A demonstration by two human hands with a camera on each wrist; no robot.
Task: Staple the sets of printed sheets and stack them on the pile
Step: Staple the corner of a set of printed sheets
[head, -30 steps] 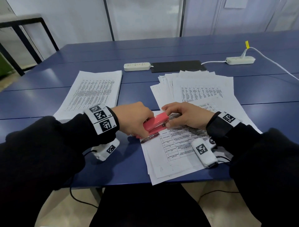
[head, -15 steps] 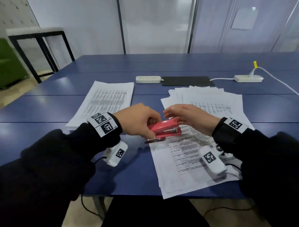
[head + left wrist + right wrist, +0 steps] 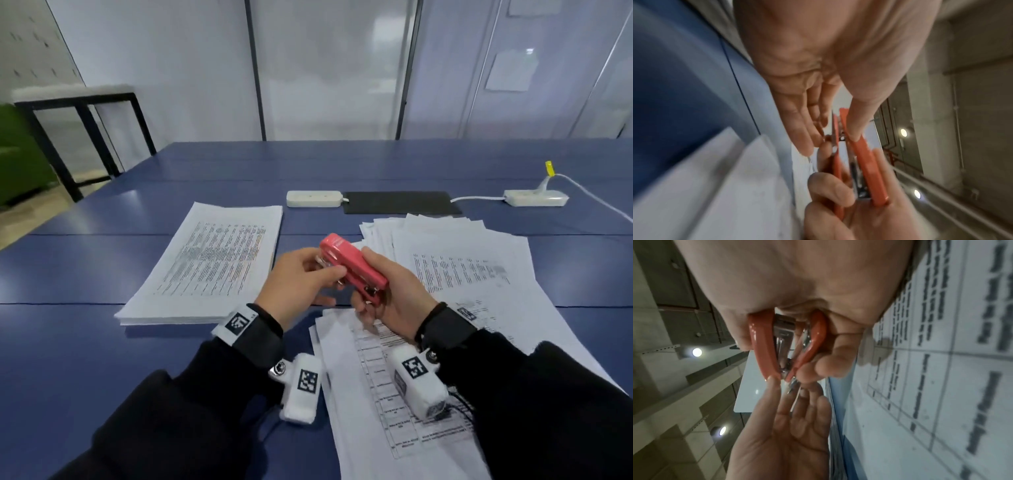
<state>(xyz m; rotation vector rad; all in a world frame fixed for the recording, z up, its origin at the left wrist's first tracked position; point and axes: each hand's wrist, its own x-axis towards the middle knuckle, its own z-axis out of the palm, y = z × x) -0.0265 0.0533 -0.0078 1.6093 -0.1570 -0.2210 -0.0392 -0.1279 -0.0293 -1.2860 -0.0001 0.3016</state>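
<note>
Hands lifted above blue table [image 3: 102, 342] | right hand [image 3: 394, 301] clasps small red plastic stapler [image 3: 352, 269] | left hand [image 3: 301, 281] pinches its metal nose — likely checking it | loose printed sheets [image 3: 394, 428] beneath | neat pile [image 3: 209, 263] left.

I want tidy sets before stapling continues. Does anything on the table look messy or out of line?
Yes. The loose printed sheets on the right are fanned and skewed, edges out of line, unlike the squared pile on the left. The red stapler is off the paper, held in the right hand, left hand at its front end.
</note>
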